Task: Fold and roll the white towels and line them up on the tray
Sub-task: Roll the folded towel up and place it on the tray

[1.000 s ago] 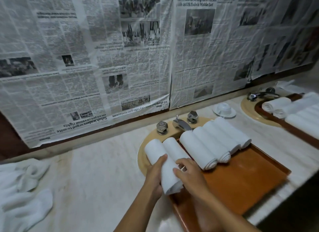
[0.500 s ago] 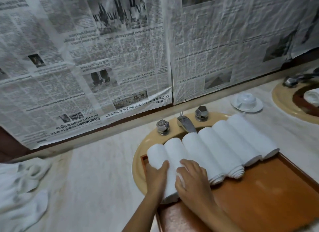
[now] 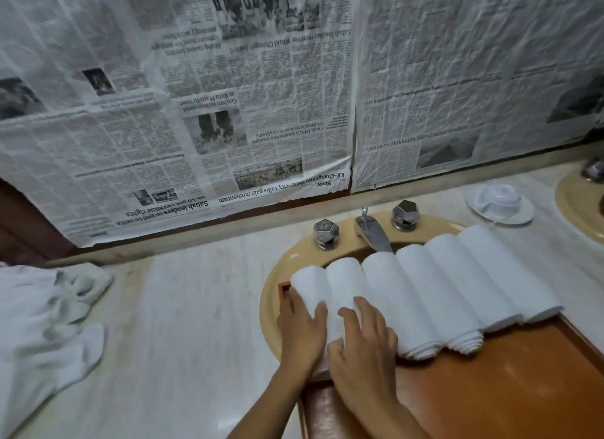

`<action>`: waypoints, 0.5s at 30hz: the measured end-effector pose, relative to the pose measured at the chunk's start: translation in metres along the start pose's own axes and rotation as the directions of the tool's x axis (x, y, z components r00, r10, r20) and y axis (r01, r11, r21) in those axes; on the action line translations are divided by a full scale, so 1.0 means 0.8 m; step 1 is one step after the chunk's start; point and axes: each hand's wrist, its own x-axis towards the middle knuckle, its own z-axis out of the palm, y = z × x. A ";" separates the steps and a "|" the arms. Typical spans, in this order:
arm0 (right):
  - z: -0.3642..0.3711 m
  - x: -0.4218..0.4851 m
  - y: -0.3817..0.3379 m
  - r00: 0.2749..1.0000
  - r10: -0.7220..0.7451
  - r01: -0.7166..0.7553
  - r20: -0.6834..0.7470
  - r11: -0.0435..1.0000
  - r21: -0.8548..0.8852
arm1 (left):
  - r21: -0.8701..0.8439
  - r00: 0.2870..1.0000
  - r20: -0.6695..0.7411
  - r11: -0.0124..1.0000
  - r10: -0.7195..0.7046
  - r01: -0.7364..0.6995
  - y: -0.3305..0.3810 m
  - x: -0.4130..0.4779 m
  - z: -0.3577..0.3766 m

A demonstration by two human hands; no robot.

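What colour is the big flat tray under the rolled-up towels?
The rectangular wooden tray is glossy orange-brown; the head view shows it best.

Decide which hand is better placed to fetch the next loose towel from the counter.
Left: the left hand rests nearest the loose towels, on the leftmost roll; the right hand would likely have to cross it.

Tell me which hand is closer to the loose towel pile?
Left. The left hand lies between the loose towel pile and the right hand, which is farther right.
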 end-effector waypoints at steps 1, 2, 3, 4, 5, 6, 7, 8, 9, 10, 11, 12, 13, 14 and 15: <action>0.001 0.002 -0.009 0.999 -0.016 0.018 0.051 0.999 -0.038 | -0.123 1.000 -0.021 0.992 -0.005 0.002 -0.002 -0.008 -0.008; 0.003 0.005 -0.017 0.995 -0.026 0.033 0.098 0.997 -0.070 | -0.251 0.998 -0.015 0.967 -0.053 0.048 -0.002 -0.017 -0.017; 0.006 0.009 -0.023 0.989 -0.023 0.038 0.147 0.995 -0.097 | -0.387 0.994 0.019 0.915 -0.112 0.110 -0.001 -0.025 -0.027; 0.009 0.012 -0.030 0.981 -0.017 0.042 0.193 0.991 -0.126 | -0.490 0.985 0.061 0.855 -0.161 0.170 -0.006 -0.031 -0.037; 0.014 0.013 -0.033 0.972 -0.019 0.055 0.232 0.987 -0.150 | -0.530 0.979 0.098 0.823 -0.181 0.206 -0.011 -0.036 -0.045; 0.020 0.012 -0.035 0.965 -0.031 0.078 0.260 0.982 -0.173 | -0.537 0.976 0.119 0.815 -0.182 0.217 -0.014 -0.042 -0.054; 0.025 0.011 -0.035 0.960 -0.052 0.110 0.276 0.974 -0.196 | -0.543 0.974 0.126 0.809 -0.190 0.227 -0.019 -0.046 -0.061; 0.028 0.009 -0.034 0.954 -0.060 0.126 0.294 0.969 -0.213 | -0.540 0.971 0.126 0.807 -0.202 0.238 -0.024 -0.049 -0.067; 0.031 0.007 -0.033 0.949 -0.065 0.139 0.308 0.964 -0.227 | -0.530 0.969 0.122 0.812 -0.213 0.245 -0.031 -0.052 -0.073; 0.033 0.007 -0.029 0.950 -0.060 0.139 0.307 0.960 -0.244 | -0.493 0.970 0.116 0.835 -0.215 0.244 -0.040 -0.053 -0.078; 0.036 0.007 -0.030 0.952 -0.056 0.139 0.300 0.955 -0.261 | -0.442 0.973 0.107 0.866 -0.206 0.232 -0.050 -0.057 -0.086; 0.037 0.006 -0.032 0.953 -0.056 0.141 0.298 0.951 -0.275 | -0.383 0.977 0.098 0.899 -0.191 0.214 -0.061 -0.060 -0.095; 0.034 0.006 -0.033 0.952 -0.043 0.135 0.304 0.948 -0.288 | -0.342 0.981 0.089 0.920 -0.170 0.190 -0.069 -0.062 -0.102; 0.030 0.004 -0.040 0.951 -0.019 0.119 0.310 0.945 -0.305 | -0.328 0.984 0.080 0.928 -0.156 0.174 -0.081 -0.065 -0.115; 0.028 0.002 -0.046 0.945 0.014 0.091 0.328 0.948 -0.305 | -0.322 0.986 0.074 0.933 -0.147 0.164 -0.091 -0.066 -0.128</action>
